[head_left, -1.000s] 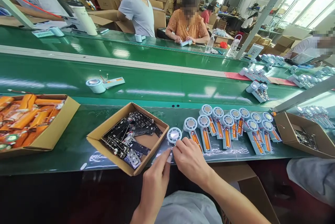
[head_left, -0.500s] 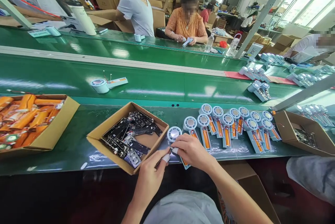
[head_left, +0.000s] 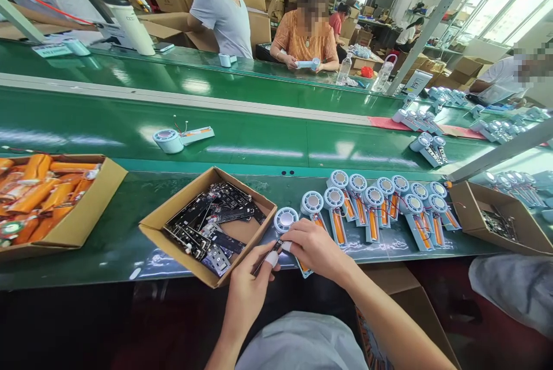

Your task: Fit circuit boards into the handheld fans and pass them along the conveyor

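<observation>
A narrow dark circuit board [head_left: 279,243] is pinched between the thumb and fingers of my left hand [head_left: 250,283], tilted just above the bench edge. My right hand [head_left: 317,249] is closed at the board's upper end; whether a small wire or plug is also in those fingertips I cannot tell. Right behind my hands lies a pale blue handheld fan [head_left: 286,220], its round head showing and its handle mostly hidden by my right hand. To the left of my left hand, a cardboard box [head_left: 173,260] holds a heap of similar black boards [head_left: 211,217].
Several opened fans with orange batteries [head_left: 374,223] lie in rows to the right. A box of orange batteries [head_left: 97,203] stands far left, another cardboard box [head_left: 470,214] far right. One fan [head_left: 168,140] sits on the green belt [head_left: 259,128]. Co-workers sit opposite; one holds a fan.
My hands stay together on the board, shifted only slightly, and more of the board shows between them. Across the belt, the co-worker in orange has turned the fan they hold sideways.
</observation>
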Action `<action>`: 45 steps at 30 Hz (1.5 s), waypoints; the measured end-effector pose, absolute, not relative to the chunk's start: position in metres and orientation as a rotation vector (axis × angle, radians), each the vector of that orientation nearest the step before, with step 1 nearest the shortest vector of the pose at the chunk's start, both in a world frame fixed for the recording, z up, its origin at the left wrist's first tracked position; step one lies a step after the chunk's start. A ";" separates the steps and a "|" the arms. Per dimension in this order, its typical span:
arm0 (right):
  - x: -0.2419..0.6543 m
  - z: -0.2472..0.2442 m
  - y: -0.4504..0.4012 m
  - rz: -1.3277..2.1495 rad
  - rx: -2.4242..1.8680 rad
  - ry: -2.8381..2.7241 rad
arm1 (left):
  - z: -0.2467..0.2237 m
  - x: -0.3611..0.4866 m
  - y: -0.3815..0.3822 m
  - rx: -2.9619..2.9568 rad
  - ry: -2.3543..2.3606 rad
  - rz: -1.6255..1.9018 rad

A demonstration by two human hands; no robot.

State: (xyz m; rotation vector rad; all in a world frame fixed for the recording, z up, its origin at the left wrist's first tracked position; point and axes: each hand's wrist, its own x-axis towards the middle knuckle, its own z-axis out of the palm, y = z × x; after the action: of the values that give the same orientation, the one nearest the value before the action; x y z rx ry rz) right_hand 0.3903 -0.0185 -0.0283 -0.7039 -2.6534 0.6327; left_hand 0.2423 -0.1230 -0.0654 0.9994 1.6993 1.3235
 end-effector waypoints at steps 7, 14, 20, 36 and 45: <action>0.393 -0.046 -0.029 0.903 -0.838 -2.263 | -0.059 0.244 -0.119 0.825 1.612 1.335; 0.389 -0.045 -0.031 0.594 -0.793 -2.454 | -0.060 0.246 -0.126 0.898 1.684 1.322; 0.390 -0.035 -0.023 0.808 -0.839 -2.431 | -0.062 0.238 -0.128 1.054 1.691 1.235; 0.393 -0.032 -0.013 1.065 -0.658 -2.473 | -0.060 0.232 -0.123 0.980 1.639 1.238; 0.394 -0.030 -0.006 1.180 -0.640 -2.443 | -0.056 0.230 -0.122 0.887 1.568 1.188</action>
State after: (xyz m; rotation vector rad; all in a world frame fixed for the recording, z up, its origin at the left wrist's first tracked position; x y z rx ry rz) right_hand 0.3938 -0.0061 -0.0297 -0.6402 -2.4429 1.1803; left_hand 0.2301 -0.1215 -0.0561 0.8869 1.5682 1.1882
